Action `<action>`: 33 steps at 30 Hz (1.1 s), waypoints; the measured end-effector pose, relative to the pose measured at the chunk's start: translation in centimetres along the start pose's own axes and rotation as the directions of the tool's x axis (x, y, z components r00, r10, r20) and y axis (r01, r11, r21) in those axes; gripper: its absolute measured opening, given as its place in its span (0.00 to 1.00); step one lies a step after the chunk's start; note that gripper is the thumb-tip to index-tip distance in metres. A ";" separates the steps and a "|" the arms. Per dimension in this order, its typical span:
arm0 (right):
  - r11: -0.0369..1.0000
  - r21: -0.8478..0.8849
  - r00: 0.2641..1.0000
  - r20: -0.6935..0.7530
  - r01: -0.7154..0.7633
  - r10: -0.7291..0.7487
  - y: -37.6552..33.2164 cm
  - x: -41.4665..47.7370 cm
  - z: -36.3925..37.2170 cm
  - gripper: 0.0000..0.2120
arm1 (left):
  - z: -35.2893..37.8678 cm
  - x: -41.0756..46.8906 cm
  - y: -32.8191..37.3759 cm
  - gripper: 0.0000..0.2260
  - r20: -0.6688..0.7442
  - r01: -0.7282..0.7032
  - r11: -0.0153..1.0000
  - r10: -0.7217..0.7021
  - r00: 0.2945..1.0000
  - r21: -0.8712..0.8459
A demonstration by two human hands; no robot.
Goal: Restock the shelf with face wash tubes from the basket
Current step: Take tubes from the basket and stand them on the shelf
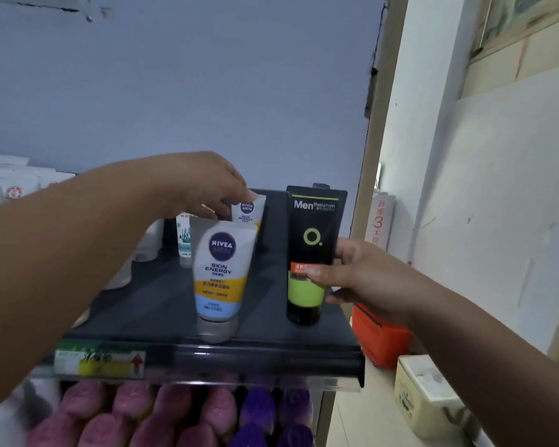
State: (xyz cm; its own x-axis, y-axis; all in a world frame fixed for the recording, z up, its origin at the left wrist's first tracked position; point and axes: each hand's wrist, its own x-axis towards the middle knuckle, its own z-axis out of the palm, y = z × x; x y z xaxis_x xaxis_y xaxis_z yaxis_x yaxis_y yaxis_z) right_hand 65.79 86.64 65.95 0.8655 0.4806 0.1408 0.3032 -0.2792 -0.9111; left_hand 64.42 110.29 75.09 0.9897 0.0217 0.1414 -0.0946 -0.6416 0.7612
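The right hand [362,279] curls round a black tube [313,227] standing upright near the shelf's [162,317] right edge. The left hand [204,185] pinches the top of a white tube [249,211] at the back, behind a second white tube [221,272] near the front edge.

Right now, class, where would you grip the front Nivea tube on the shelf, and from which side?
Probably the mid-body of the front Nivea tube, across its side edges, coming from the front. It stands upright on its cap, broad face forward; the left hand holds the rear Nivea tube behind, and the black tube stands to its right.
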 end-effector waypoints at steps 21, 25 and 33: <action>0.994 0.107 0.999 0.040 0.026 -0.030 1.2 0.1 4.3 0.11 | -0.4 -3.9 -3.8 0.04 0.044 -0.057 0.998 0.056 0.997 0.033; 0.994 0.107 0.999 0.040 0.021 -0.025 1.1 0.2 4.7 0.11 | -1.2 -3.8 -4.3 0.04 0.051 -0.047 0.998 0.045 0.998 0.034; 0.997 0.074 0.997 0.075 0.014 -0.019 1.0 0.1 3.7 0.14 | -1.4 -3.9 -3.9 0.05 0.139 -0.045 0.999 0.041 0.989 0.025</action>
State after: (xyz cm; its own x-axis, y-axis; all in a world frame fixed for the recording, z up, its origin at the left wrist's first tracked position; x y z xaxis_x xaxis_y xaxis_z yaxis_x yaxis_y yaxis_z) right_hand 64.66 89.51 63.61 0.8271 0.5472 0.1287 0.2848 -0.2104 -0.9352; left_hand 60.81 113.81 72.50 0.9902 -0.1116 0.0835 -0.1367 -0.6607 0.7381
